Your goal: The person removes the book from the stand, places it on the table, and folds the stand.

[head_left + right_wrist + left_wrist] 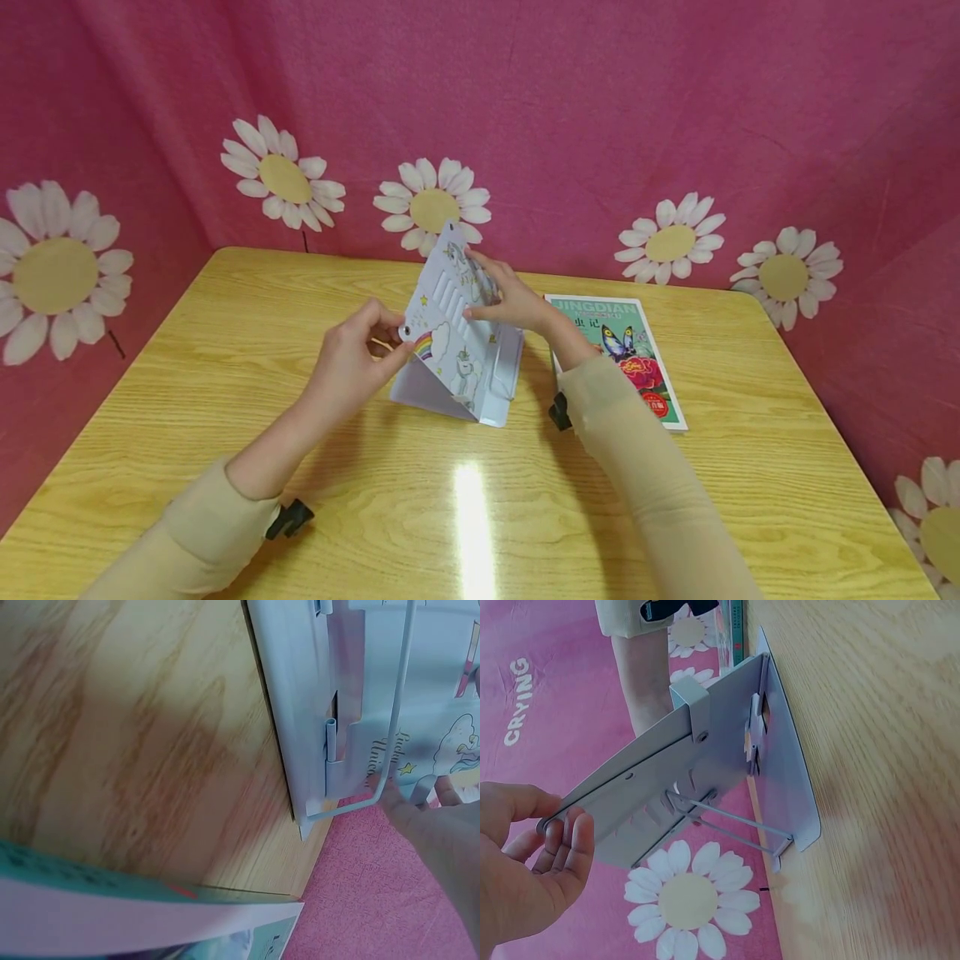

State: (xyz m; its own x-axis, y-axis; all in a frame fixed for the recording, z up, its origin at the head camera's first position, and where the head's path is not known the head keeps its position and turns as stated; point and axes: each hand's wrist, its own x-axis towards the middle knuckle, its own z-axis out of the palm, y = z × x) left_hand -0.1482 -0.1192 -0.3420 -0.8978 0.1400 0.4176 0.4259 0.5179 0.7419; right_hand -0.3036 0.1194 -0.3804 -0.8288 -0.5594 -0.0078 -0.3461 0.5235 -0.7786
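A white metal book stand (450, 312), printed with unicorns, a rainbow and stars, stands tilted on the table. My left hand (356, 350) pinches its near upper corner between thumb and fingers. My right hand (513, 300) grips the stand at its far side, thumb across the slotted front face and fingers by the edge. The left wrist view shows the grey back panel (645, 791), with a wire prop (731, 817) reaching down to the base plate (787, 780). A wire page holder (395, 697) runs across the lower front in the right wrist view.
A green-covered book (660, 367) with a butterfly and a red flower lies right of the stand, partly under my right forearm. The wooden table (360, 517) meets a pink cloth backdrop (555, 125) with daisies at its back edge.
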